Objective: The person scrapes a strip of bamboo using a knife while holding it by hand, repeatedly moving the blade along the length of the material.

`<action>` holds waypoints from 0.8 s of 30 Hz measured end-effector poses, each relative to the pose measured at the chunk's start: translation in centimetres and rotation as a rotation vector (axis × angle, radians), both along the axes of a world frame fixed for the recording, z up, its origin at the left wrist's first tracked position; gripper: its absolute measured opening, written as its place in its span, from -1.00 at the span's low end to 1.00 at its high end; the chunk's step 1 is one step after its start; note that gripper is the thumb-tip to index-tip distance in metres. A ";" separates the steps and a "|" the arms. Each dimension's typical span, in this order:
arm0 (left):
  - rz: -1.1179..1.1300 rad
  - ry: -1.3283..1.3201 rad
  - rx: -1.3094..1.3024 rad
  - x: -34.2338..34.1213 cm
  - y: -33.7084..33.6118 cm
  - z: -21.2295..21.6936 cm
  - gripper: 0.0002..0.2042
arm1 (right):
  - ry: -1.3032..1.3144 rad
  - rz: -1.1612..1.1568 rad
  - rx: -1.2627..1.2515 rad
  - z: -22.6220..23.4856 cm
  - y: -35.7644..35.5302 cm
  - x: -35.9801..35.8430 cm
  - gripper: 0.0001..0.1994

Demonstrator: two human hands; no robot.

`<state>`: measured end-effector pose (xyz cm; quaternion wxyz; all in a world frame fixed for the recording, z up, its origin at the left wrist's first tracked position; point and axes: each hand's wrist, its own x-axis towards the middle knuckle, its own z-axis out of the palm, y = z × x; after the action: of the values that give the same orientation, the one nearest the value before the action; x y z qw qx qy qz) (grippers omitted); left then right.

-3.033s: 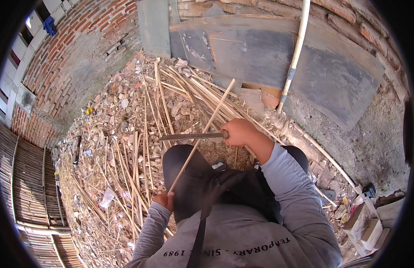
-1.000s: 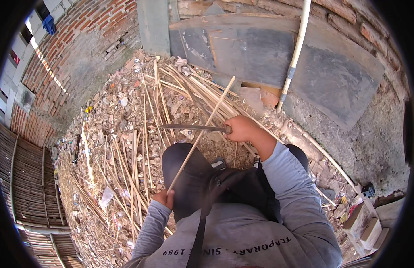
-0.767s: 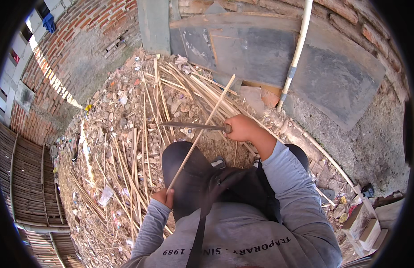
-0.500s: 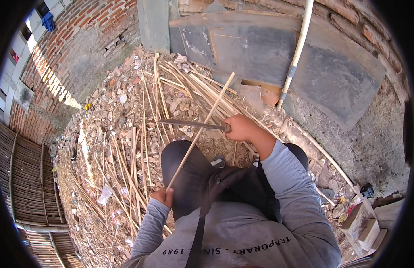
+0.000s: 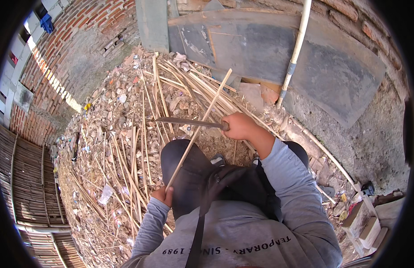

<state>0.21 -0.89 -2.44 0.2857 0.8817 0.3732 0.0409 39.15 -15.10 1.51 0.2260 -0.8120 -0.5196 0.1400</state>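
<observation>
Pinching the near end of a bamboo strip (image 5: pixel 184 156) in the left hand (image 5: pixel 163 195), slanted over the left thigh (image 5: pixel 173 152) toward the loose strips (image 5: pixel 195 82). Clenching a long-bladed knife (image 5: pixel 182 121) by its handle in the right hand (image 5: pixel 239 126), held across the strip. Could skid toward thigh or fingers if pressed hard; might twist if pinched loosely.

Matt metal blade (image 5: pixel 182 121); wooden stick (image 5: pixel 184 156)
</observation>
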 end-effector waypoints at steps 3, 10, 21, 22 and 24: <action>-0.011 0.029 0.117 -0.5 -0.4 -0.6 -0.63 | -0.100 0.022 -0.018 1.5 -0.3 -0.7 -0.77; -0.062 0.008 0.135 -0.3 0.1 -0.4 -0.53 | -0.026 -0.049 -0.108 1.6 -0.2 -0.1 -0.77; -0.059 0.021 0.122 -0.4 0.2 0.2 -0.52 | -0.054 -0.100 -0.062 0.0 0.3 0.2 -0.75; -0.067 0.018 0.151 -0.6 0.4 0.0 -0.52 | -0.102 -0.053 -0.082 0.1 0.4 -0.4 -0.75; -0.091 0.022 0.199 -1.0 0.7 -0.7 -0.52 | -0.008 -0.048 -0.060 0.2 0.5 0.1 -0.74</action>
<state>-0.84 -0.20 -3.10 0.1941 0.9221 0.3301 0.0550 39.20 -14.62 1.75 0.2027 -0.8313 -0.4962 0.1468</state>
